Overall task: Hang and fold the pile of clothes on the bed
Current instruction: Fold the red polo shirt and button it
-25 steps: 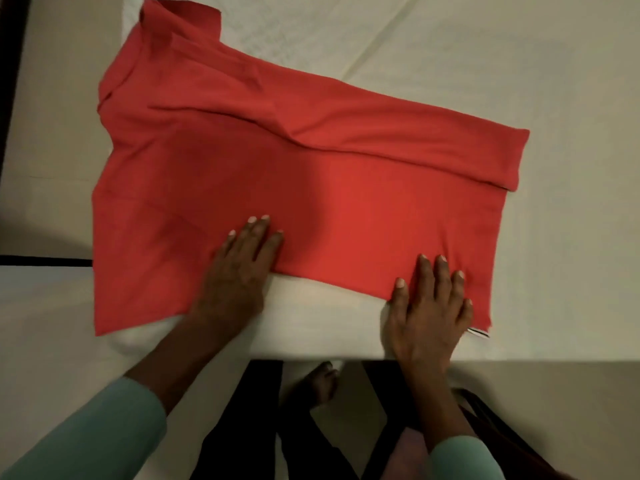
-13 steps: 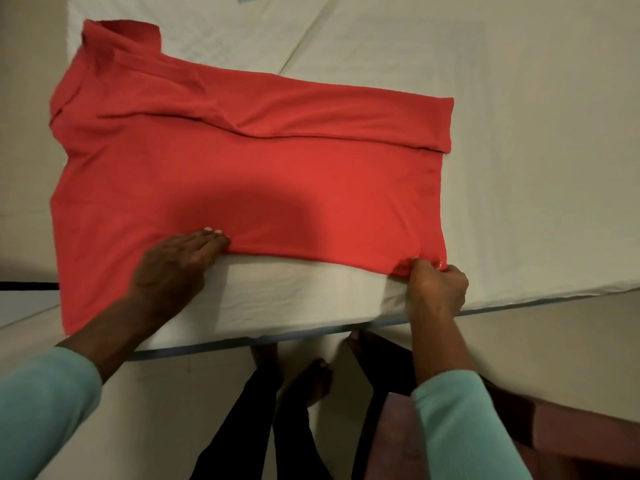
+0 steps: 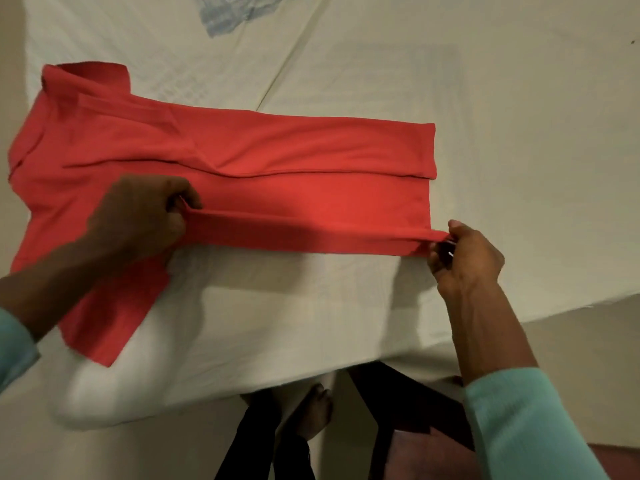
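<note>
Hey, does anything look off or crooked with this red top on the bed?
Nothing torn or spilled. The red top lies lopsided: the left hand and right hand pinch its near edge into a fold, but a flap on the left sticks out past it toward the edge of the bed.

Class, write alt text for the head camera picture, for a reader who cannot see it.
Two hands pinch the near edge of a red shirt, raised slightly off a white bed: the left hand near the sleeve, the right hand at the hem corner.
</note>
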Available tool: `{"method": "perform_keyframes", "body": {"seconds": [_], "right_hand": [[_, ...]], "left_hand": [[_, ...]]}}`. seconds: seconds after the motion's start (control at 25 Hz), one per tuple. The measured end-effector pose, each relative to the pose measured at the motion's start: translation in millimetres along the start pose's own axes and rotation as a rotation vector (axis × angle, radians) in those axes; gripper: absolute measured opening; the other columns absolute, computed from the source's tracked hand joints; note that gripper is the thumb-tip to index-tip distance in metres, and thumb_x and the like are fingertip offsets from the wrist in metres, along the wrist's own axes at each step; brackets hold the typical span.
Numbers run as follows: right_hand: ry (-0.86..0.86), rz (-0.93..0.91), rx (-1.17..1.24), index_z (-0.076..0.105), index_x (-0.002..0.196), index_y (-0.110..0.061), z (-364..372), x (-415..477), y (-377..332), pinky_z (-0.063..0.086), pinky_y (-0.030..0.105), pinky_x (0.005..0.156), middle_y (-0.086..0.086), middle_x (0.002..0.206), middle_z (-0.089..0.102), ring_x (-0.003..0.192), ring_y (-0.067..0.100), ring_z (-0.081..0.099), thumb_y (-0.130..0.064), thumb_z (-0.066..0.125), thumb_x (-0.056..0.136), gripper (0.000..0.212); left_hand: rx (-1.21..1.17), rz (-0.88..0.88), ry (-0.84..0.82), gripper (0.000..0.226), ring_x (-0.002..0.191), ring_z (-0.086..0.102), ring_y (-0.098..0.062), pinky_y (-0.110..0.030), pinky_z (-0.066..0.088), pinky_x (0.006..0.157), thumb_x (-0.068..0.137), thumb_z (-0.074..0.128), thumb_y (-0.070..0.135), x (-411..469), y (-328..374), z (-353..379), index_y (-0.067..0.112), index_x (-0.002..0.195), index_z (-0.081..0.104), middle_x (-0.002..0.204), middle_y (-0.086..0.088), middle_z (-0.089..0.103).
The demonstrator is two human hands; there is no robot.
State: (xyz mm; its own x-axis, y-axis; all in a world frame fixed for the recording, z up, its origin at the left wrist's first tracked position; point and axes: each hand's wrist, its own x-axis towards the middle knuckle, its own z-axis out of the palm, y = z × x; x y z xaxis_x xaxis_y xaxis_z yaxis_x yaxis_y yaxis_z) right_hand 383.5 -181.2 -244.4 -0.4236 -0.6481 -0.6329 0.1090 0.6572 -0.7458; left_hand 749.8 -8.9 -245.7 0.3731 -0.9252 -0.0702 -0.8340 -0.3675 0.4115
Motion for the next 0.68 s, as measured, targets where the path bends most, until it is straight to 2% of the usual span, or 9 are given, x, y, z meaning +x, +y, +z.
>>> {"method": "perform_keyframes", "body": {"seconds": [0.12,0.2,0.28,0.32,0.4,0.48,0.52,0.6,0.68], "right_hand": [[-0.006,0.04,0.062,0.057,0.086,-0.003,45,19,-25,0.055,0.027,0.048,0.013,0.068,0.062,0.049,0.02,0.058,0.001,0.063,0.091,0.009],[-0.019,-0.003,0.085,0.058,0.085,-0.002,70,29,-26,0.058,0.028,0.052,0.015,0.074,0.065,0.052,0.021,0.059,0.001,0.062,0.089,0.007],[-0.067,-0.093,0.052,0.063,0.087,-0.007,89,40,-18,0.056,0.028,0.056,0.014,0.081,0.069,0.058,0.021,0.061,-0.009,0.065,0.086,0.003],[-0.088,-0.151,-0.01,0.065,0.101,-0.011,94,45,-11,0.057,0.03,0.062,0.009,0.084,0.071,0.063,0.02,0.064,-0.018,0.067,0.084,0.018],[-0.062,-0.327,-0.26,0.052,0.137,-0.022,97,46,6,0.058,0.037,0.087,-0.001,0.094,0.074,0.087,0.019,0.07,-0.034,0.068,0.084,0.056],[-0.05,-0.623,-0.51,0.041,0.151,-0.019,101,27,31,0.048,0.039,0.107,0.001,0.12,0.068,0.113,0.02,0.064,-0.032,0.066,0.092,0.066],[-0.099,-0.798,-0.564,0.042,0.151,-0.014,105,9,46,0.044,0.039,0.111,0.006,0.131,0.061,0.121,0.023,0.059,-0.027,0.065,0.093,0.063],[-0.32,-1.09,-0.639,0.052,0.143,-0.007,121,-31,79,0.043,0.041,0.11,0.012,0.133,0.057,0.124,0.028,0.054,-0.015,0.063,0.093,0.052],[-0.63,-1.233,-0.717,0.061,0.135,-0.006,146,-62,111,0.044,0.045,0.108,0.013,0.133,0.058,0.124,0.03,0.054,-0.006,0.062,0.089,0.046]], "left_hand": [[0.011,-0.023,-0.044,0.033,0.072,0.064,-0.03,-0.035,0.042,0.069,0.073,0.062,0.003,53,-11,3,0.014,0.099,0.08,0.083,-0.015,0.074],[0.035,-0.035,-0.082,0.036,0.081,0.068,-0.038,-0.038,0.047,0.073,0.074,0.064,-0.006,76,-18,9,0.014,0.1,0.08,0.091,-0.019,0.076],[0.029,-0.036,-0.12,0.033,0.087,0.07,-0.04,-0.041,0.05,0.077,0.074,0.062,0.008,88,-24,16,0.017,0.101,0.079,0.095,-0.019,0.076],[0.023,-0.044,-0.137,0.038,0.088,0.07,-0.04,-0.041,0.05,0.078,0.071,0.058,0.019,90,-25,19,0.019,0.102,0.079,0.096,-0.018,0.076],[-0.021,-0.074,-0.121,0.041,0.091,0.07,-0.039,-0.04,0.048,0.079,0.071,0.054,0.025,86,-29,26,0.02,0.105,0.077,0.099,-0.015,0.076],[-0.119,-0.102,-0.004,0.025,0.096,0.069,-0.035,-0.037,0.047,0.083,0.088,0.063,0.018,70,-31,31,0.024,0.11,0.073,0.106,-0.011,0.075],[-0.169,-0.106,0.088,0.025,0.1,0.067,-0.031,-0.035,0.046,0.087,0.093,0.065,0.013,57,-30,32,0.027,0.113,0.07,0.111,-0.011,0.073],[-0.224,-0.13,0.246,0.033,0.109,0.063,-0.027,-0.033,0.045,0.096,0.092,0.06,0.006,25,-34,29,0.027,0.118,0.065,0.118,-0.011,0.07],[-0.223,-0.181,0.282,0.049,0.114,0.06,-0.028,-0.034,0.043,0.1,0.077,0.051,0.003,-12,-52,21,0.024,0.12,0.063,0.122,-0.011,0.067]]}}
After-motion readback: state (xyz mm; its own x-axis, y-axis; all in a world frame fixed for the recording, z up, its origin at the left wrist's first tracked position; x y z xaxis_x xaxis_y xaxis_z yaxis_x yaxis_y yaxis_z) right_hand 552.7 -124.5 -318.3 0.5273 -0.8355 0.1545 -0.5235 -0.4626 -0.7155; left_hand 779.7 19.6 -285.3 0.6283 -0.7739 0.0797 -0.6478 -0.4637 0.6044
